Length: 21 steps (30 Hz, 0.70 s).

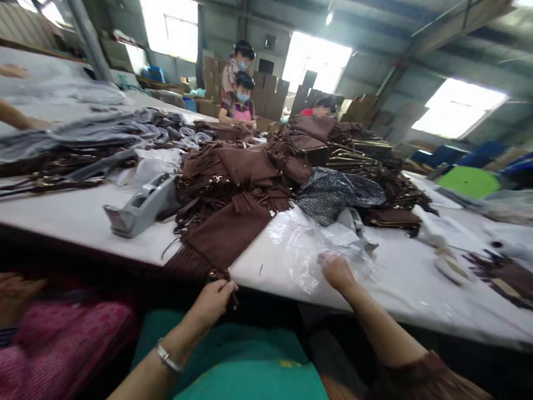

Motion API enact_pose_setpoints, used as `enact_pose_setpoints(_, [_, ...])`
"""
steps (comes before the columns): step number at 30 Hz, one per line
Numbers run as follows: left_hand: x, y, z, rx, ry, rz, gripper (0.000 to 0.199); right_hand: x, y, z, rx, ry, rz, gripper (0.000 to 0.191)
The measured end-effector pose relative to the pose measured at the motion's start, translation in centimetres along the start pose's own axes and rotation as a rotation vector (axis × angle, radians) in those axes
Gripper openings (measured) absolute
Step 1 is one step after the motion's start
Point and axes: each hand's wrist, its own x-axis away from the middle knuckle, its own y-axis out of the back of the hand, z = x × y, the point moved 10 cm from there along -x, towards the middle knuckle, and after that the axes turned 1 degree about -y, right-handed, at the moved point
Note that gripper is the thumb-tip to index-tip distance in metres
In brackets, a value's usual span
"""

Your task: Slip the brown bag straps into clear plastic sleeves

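First, at left, the left hand (214, 300) pinches a dark strap (232, 300) at the table edge. The brown bag (229, 233) lies just beyond this hand, the nearer one; its right edge slants away rightward, while overlap obscures its long axis. To the right, the right hand (338, 272) touches crumpled clear plastic (303, 255); blur prevents telling whether its fingers grip. Surface: white table (254, 272), tape dispenser (139, 210) left, bag heap (254, 161) behind. Room: cartons (266, 91), bright window (316, 61).

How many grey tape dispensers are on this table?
2: one grey tape dispenser left of the fringed brown bags, a second dispenser partly hidden by clear plastic; others may be covered.
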Motion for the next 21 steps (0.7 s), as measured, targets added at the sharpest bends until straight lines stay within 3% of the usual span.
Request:
enact_pose_setpoints(4, [0.5, 0.0, -0.3, 0.063, 0.005, 0.001, 0.041, 1.3, 0.2, -1.5, -0.191, -0.117, -0.003, 0.026])
enact_pose_setpoints(6, [0.7, 0.0, -0.3, 0.123, 0.030, 0.009, 0.045, 3.1, 0.2, -2.5, -0.503, -0.244, 0.027, 0.023])
enact_pose_setpoints(8, [1.0, -0.2, -0.3, 0.199, 0.063, 0.038, 0.045, 5.4, -0.8, -1.8, -0.981, -0.357, 0.152, 0.025])
enact_pose_setpoints(10, [1.1, -0.5, -0.1, 0.276, 0.101, 0.089, 0.043, 7.2, -1.3, 1.2, -1.382, -0.371, 0.301, 0.033])
enact_pose_setpoints(13, [1.4, -1.1, 0.1, 0.384, 0.152, 0.160, 0.036, 8.4, -1.3, 6.9, -1.646, -0.294, 0.428, 0.039])
enact_pose_setpoints(17, [1.8, -1.3, 0.2, 0.552, 0.206, 0.179, 0.020, 8.3, -3.7, 14.4, -1.684, -0.248, 0.586, 0.040])
enact_pose_setpoints(21, [2.3, -1.8, -0.2, 0.718, 0.216, 0.232, 0.012, 8.1, -7.1, 19.9, -1.619, -0.242, 0.714, 0.039])
